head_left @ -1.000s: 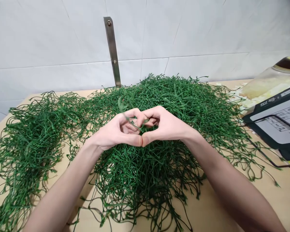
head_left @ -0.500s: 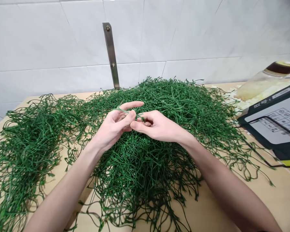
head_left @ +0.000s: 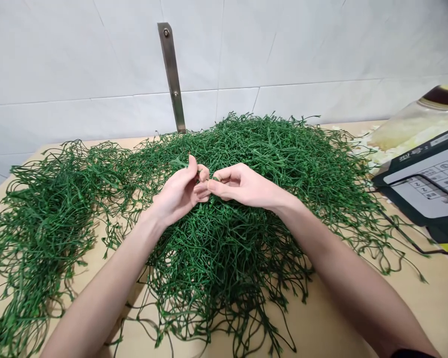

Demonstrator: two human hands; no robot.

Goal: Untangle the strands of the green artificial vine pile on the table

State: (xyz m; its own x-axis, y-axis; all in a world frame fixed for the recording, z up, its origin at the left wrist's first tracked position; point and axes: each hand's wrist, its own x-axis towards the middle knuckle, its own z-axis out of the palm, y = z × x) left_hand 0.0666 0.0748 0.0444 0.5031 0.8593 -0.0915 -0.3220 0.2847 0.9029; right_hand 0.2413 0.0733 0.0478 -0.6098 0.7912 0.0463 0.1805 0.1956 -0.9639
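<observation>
Over a big heap of thin green plastic stems (head_left: 246, 248), my two hands meet fingertip to fingertip. My right hand (head_left: 248, 186) pinches a small green plastic stem (head_left: 215, 179) between thumb and fingers, and only a bit of it shows. Curled in from the other side, my left hand (head_left: 181, 191) has its thumb raised and its fingers bent around the same spot. A green tip (head_left: 178, 163) pokes out behind the left thumb. Most of what lies between the fingers is hidden.
A second pile of green stems (head_left: 48, 219) spreads along the left of the wooden table (head_left: 343, 318). At right are a dark box with a printed label (head_left: 429, 184), a black wire frame (head_left: 406, 238) and a clear bag of pale pieces (head_left: 399, 136). A metal bracket (head_left: 173, 79) stands against the tiled wall.
My left thumb has lifted from its pinch and the left fingers have curled inward. My right hand stays pinched at nearly the same place. The view has tilted down slightly.
</observation>
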